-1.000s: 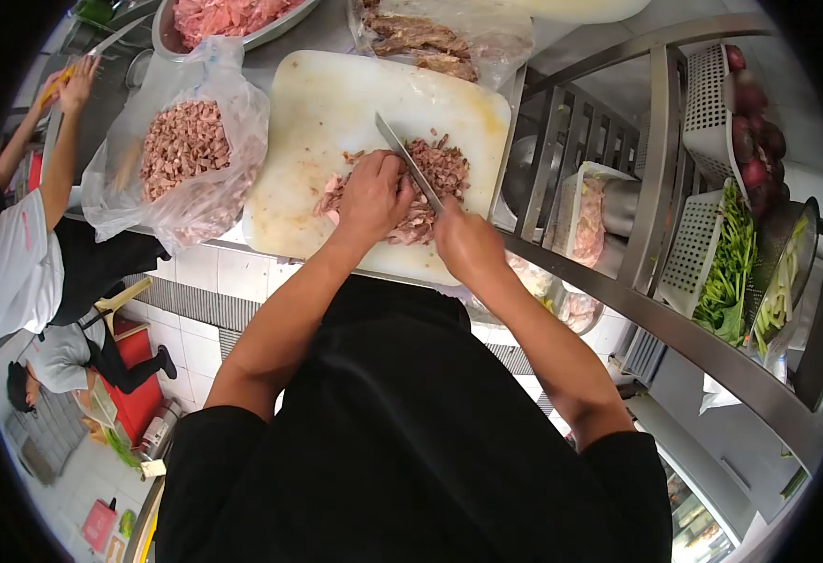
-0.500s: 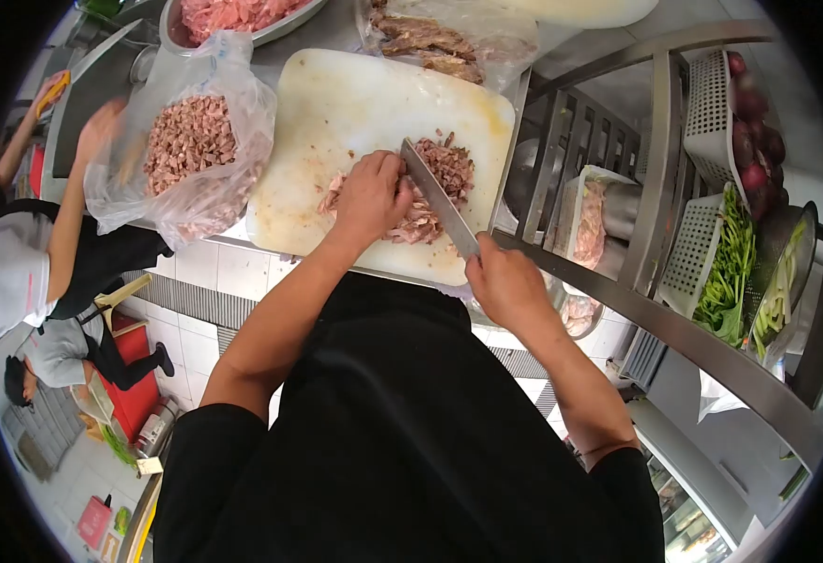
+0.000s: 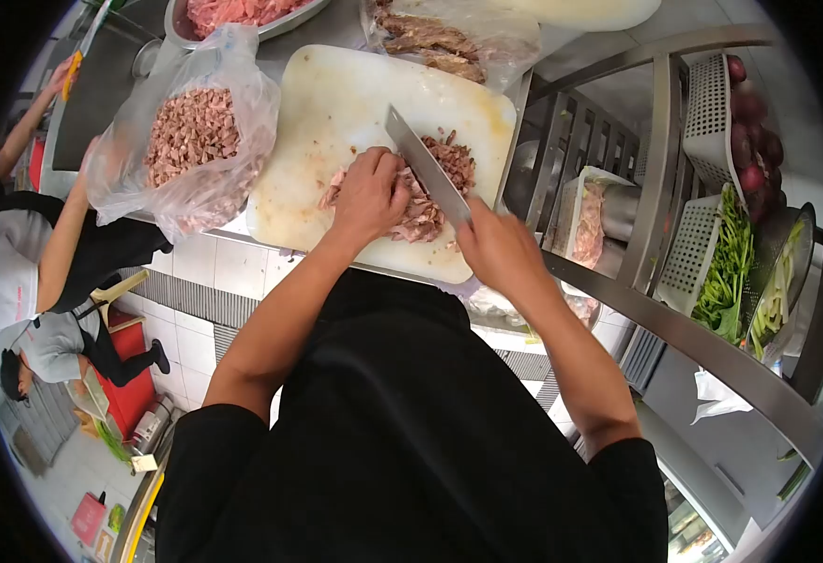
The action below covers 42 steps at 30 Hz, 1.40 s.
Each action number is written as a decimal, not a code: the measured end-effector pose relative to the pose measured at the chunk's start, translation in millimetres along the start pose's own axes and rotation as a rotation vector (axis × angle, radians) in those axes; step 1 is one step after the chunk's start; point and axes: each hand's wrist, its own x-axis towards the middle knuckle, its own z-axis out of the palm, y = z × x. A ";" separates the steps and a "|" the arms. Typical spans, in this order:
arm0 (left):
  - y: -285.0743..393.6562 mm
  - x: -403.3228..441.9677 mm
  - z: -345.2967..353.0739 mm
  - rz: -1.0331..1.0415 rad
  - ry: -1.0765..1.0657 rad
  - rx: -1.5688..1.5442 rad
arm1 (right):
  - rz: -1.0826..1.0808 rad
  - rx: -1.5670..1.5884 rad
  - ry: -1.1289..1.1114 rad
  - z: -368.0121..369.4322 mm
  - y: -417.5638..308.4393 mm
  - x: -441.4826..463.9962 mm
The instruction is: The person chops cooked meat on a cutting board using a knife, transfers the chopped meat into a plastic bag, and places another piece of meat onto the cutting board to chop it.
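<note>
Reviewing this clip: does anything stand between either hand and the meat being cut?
Nothing visible blocks either hand. The left hand is on the meat itself; between the right hand and the meat there is just the knife it grips, blade angled across the pile.

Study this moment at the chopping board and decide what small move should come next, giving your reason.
Probably the right hand should bring the knife down for another short cut: its blade lies right beside the left hand, which steadies the meat, and that portion looks coarser than the chopped bits beyond the blade.
</note>
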 end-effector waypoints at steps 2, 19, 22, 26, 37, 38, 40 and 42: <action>-3.0 -2.4 3.9 -0.015 -0.025 0.018 | 0.028 -0.023 -0.039 2.9 0.6 -19.9; -6.7 -4.3 7.7 -0.005 -0.026 0.036 | 0.039 0.096 0.296 20.1 17.2 -5.6; -5.7 -5.4 8.2 -0.011 -0.035 0.041 | 0.089 -0.072 0.122 57.5 33.9 12.3; -5.2 -4.6 9.7 -0.003 -0.023 0.037 | 0.033 -0.024 0.208 39.3 25.2 8.0; 1.8 -7.5 -8.2 -0.009 0.010 -0.006 | 0.021 0.000 0.084 16.3 8.0 -23.5; 0.2 -8.6 -3.8 0.013 0.012 0.025 | 0.022 -0.001 0.081 16.2 6.2 -31.1; -0.4 -9.1 1.2 0.031 0.013 0.054 | 0.012 -0.034 -0.014 16.0 4.0 -39.8; -1.3 -12.4 4.7 -0.021 -0.029 0.043 | 0.040 -0.032 -0.011 29.8 3.7 -29.7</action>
